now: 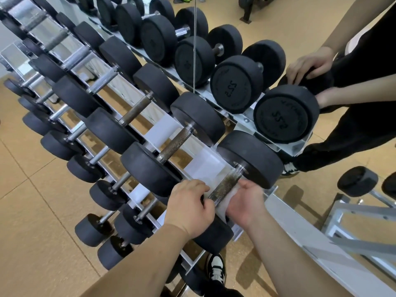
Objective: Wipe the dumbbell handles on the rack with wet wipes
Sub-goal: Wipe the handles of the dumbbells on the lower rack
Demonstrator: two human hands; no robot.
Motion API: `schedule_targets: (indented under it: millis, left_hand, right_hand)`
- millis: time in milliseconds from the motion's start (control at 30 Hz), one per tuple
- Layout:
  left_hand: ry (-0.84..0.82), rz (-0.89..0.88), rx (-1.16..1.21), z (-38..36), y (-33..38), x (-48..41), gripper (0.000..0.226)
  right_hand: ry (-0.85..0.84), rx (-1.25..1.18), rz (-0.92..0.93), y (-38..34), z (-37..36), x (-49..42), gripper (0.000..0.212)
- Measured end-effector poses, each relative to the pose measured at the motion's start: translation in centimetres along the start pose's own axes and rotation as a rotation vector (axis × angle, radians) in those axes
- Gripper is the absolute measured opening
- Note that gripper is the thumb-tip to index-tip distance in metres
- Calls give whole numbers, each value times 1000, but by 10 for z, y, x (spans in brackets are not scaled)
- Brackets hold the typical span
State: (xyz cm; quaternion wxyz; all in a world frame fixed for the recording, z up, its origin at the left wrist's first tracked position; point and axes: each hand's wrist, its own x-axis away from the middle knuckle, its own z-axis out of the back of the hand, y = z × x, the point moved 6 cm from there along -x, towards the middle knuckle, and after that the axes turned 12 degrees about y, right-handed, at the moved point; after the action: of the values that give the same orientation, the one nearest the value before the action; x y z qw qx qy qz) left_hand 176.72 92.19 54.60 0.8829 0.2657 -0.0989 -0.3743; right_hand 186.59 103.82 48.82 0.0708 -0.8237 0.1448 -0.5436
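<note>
At the near end of the rack (285, 213), on its top tier: the last dumbbell (250, 157), lying across the rails with both black weights resting on them. Between the weights, the knurled metal handle (230, 182), gripped from both sides.

Left hand (190, 207) closed over the end of the handle nearest the rack's front rail, fingers curled down around the bar, knuckles up. Right hand (246, 203) cupped from the opposite side, fingers wrapped under the bar and pressing a white wet wipe (221, 207) against it, thumb raised close to the rear weight. Wipe bunched between palm and metal, partly hidden by the hand.

Further along the rack's top tier, other dumbbells (182, 136) side by side, handles bare. On the rack's lower tiers, smaller dumbbells (92, 229) in rows. Behind the rack, a mirror (278, 18) doubling the weights and showing two hands on a weight. Below the rack's near end, a black-and-white shoe (216, 270) on the tan floor (32, 200).
</note>
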Motion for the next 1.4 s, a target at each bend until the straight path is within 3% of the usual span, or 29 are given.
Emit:
schedule_targets:
  millis: [33,67,167,267,333,467,600,700,833,933,1067,1233,1333,1400]
  left_hand:
    - [-3,0,5,0,1,1,44]
    - [0,-2,9,0,2,1,43]
    - [5,-5,1,1,3,0,44]
    - [6,-8,-10,1,1,-2,42]
    - [-5,-7,-10,0,1,-1,45]
    - [-18,0,-2,0,2,0,51]
    - [-11,-10,-19,0,2,-2,50]
    - [-8,-6,-13,-1,1,-1,42]
    - [-5,-3,2,0,3,-1,46]
    - [3,-10,-4,2,3,-1,48]
    - [-5,-4,-21,0,1,-1,41]
    - [-1,16,3,1,2,0,38]
    - [3,15,5,1,1,-1,38]
    - [-4,13,1,1,0,-2,38]
  right_hand:
    - [85,-40,46,-12,11,-6,50]
    - [92,-92,123,-22,18,-18,74]
    - [-21,165,135,-1,10,4,95]
    - [-119,353,116,18,3,21,70]
    - [-77,367,94,8,-1,14,71]
    - [-80,220,155,-21,-11,-1,52]
    - [-119,363,113,13,-6,12,48]
    - [-137,427,44,21,-9,24,61]
    - [-118,282,143,-21,-19,7,46]
    - [-107,406,154,-6,-16,9,25]
    - [-119,516,26,20,-12,22,47]
    - [-51,279,143,-23,-21,7,27]
    - [-21,336,133,1,-17,12,15]
    - [-32,451,103,19,-15,22,22]
